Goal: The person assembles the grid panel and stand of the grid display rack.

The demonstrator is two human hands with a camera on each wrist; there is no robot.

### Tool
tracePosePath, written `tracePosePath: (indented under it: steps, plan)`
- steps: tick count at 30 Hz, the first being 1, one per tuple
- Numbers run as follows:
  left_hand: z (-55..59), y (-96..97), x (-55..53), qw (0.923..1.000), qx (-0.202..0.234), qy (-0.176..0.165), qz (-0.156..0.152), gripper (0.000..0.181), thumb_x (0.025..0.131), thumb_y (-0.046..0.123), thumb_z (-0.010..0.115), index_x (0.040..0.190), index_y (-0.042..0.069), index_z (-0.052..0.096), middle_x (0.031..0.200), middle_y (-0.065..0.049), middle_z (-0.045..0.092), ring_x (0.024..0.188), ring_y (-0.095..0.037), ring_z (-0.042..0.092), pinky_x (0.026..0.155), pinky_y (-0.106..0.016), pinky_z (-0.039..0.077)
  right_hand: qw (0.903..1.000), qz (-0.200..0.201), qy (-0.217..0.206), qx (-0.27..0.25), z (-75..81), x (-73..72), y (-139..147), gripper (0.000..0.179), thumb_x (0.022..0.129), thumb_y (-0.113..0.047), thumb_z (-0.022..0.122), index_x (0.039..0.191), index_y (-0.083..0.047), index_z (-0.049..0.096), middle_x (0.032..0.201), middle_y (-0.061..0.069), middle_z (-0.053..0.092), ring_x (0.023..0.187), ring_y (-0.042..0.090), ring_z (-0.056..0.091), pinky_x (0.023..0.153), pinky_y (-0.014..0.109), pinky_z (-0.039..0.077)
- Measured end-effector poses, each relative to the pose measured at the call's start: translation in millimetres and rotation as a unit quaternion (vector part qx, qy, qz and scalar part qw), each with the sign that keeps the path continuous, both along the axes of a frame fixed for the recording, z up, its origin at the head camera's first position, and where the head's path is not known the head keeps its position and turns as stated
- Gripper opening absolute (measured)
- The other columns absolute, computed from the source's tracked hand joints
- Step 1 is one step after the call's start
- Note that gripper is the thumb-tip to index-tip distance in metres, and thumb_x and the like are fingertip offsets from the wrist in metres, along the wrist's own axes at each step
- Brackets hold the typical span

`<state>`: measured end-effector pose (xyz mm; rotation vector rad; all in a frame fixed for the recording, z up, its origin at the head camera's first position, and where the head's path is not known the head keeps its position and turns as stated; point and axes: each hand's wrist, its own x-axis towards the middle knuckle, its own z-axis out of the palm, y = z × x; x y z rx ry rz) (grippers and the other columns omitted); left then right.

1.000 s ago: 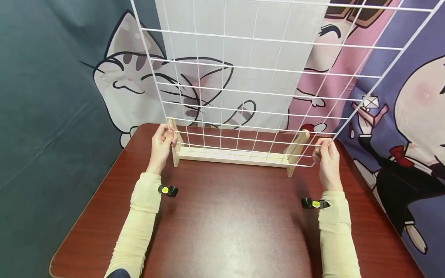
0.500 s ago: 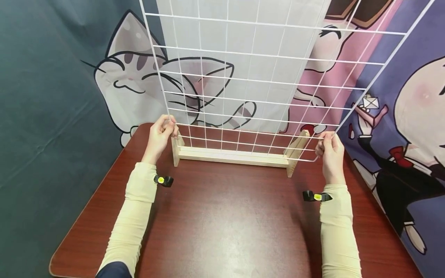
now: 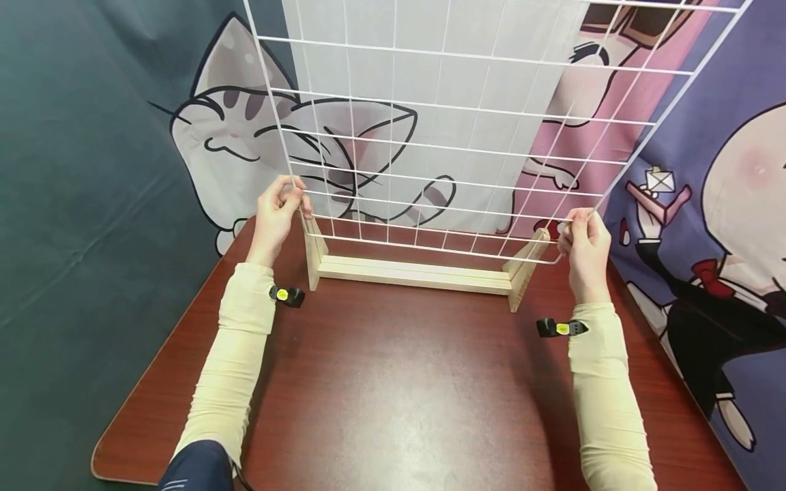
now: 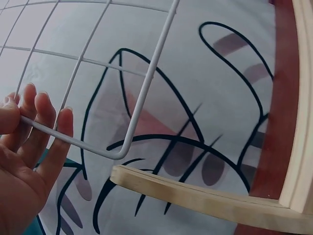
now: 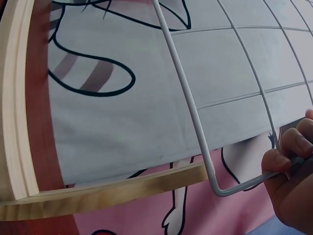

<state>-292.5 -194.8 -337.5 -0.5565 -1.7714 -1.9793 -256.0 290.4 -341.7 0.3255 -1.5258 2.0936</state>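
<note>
Both hands hold a large white wire grid panel (image 3: 430, 248) by its side edges, near the lower corners. My left hand (image 3: 276, 211) pinches the left edge wire between thumb and fingers, as the left wrist view also shows. On the opposite edge, my right hand (image 3: 587, 252) curls its fingers around the wire. Below the panel's bottom wire is a pale wooden stand (image 3: 414, 274) with a grooved crossbar and two slanted end pieces. In the right wrist view, the panel's rounded corner (image 5: 217, 188) overlaps the tip of a wooden end piece (image 5: 122, 191). The panel's top runs out of view.
The stand rests on a reddish-brown table (image 3: 393, 382), toward its far side. Behind it hangs a cartoon-printed cloth (image 3: 227, 143) with a cat figure. A dark green cloth (image 3: 74, 204) covers the left side. Black strapped cameras (image 3: 286, 296) sit on both wrists.
Both hands have risen, lifting the grid panel. Its bottom wire, level with the stand's crossbar earlier, now shows higher, near the tops of the end pieces. The stand stays in place.
</note>
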Motion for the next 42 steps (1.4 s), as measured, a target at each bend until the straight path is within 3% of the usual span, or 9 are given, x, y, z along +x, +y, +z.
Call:
tracePosePath:
  steps: [4, 9, 20, 27, 34, 42]
  plan:
    - [5.2, -1.1, -0.8, 0.9999, 0.011, 0.004, 0.007, 0.014, 0.097, 0.009, 0.053, 0.096, -0.005, 0.054, 0.060, -0.001, 0.061, 0.055, -0.014, 0.057, 0.058, -0.022, 0.050, 0.9999, 0.005, 0.013, 0.002, 6.7, -2.7, -2.5, 0.024, 0.099, -0.021, 0.049, 0.082, -0.004, 0.049, 0.054, -0.001, 0.031, 0.043, 0.008, 0.022, 0.044, 0.024, 0.011]
    - [12.7, -1.5, -3.2, 0.9997, 0.012, 0.012, 0.016, 0.008, 0.098, 0.011, 0.053, 0.092, 0.011, 0.059, 0.061, 0.001, 0.061, 0.054, -0.012, 0.057, 0.058, -0.021, 0.051, 0.9999, -0.002, 0.016, 0.002, 13.6, -4.3, -4.7, 0.024, 0.099, -0.023, 0.049, 0.082, -0.005, 0.051, 0.055, -0.001, 0.033, 0.041, 0.007, 0.024, 0.043, 0.021, 0.014]
    - [24.6, 2.0, -9.7, 0.9989, 0.044, 0.014, 0.011, 0.009, 0.097, 0.008, 0.053, 0.089, 0.008, 0.058, 0.061, 0.000, 0.062, 0.054, -0.012, 0.057, 0.058, -0.021, 0.051, 0.9998, -0.009, 0.016, -0.005, 22.8, -12.6, -6.0, 0.022, 0.098, -0.022, 0.050, 0.082, -0.007, 0.052, 0.054, -0.001, 0.034, 0.041, 0.005, 0.025, 0.048, 0.028, 0.009]
    - [25.0, 2.1, -13.9, 0.9979, 0.060, 0.010, 0.022, 0.012, 0.097, 0.007, 0.052, 0.087, 0.011, 0.058, 0.062, 0.000, 0.061, 0.054, -0.012, 0.058, 0.057, -0.022, 0.051, 0.9992, -0.028, 0.026, 0.011, 21.0, -20.1, -10.5, 0.021, 0.098, -0.022, 0.051, 0.080, -0.011, 0.054, 0.058, -0.001, 0.037, 0.043, 0.008, 0.027, 0.043, 0.023, 0.019]
    - [22.3, 3.1, -19.5, 0.9964, 0.074, 0.017, 0.036, 0.013, 0.097, 0.006, 0.053, 0.088, 0.013, 0.059, 0.065, 0.002, 0.063, 0.057, -0.010, 0.058, 0.059, -0.022, 0.052, 0.9995, -0.003, 0.030, 0.011, 16.3, -27.2, -11.7, 0.021, 0.098, -0.019, 0.049, 0.081, -0.009, 0.054, 0.057, -0.002, 0.035, 0.045, 0.008, 0.027, 0.044, 0.018, 0.029]
    - [19.8, 2.6, -26.9, 0.9955, 0.078, 0.031, 0.044, 0.015, 0.097, 0.007, 0.053, 0.087, 0.016, 0.059, 0.065, 0.001, 0.062, 0.057, -0.011, 0.058, 0.059, -0.022, 0.051, 0.9989, 0.010, 0.043, 0.014, 12.8, -33.5, -11.9, 0.020, 0.099, -0.018, 0.048, 0.081, -0.009, 0.054, 0.057, -0.002, 0.032, 0.047, 0.008, 0.024, 0.049, 0.018, 0.029]
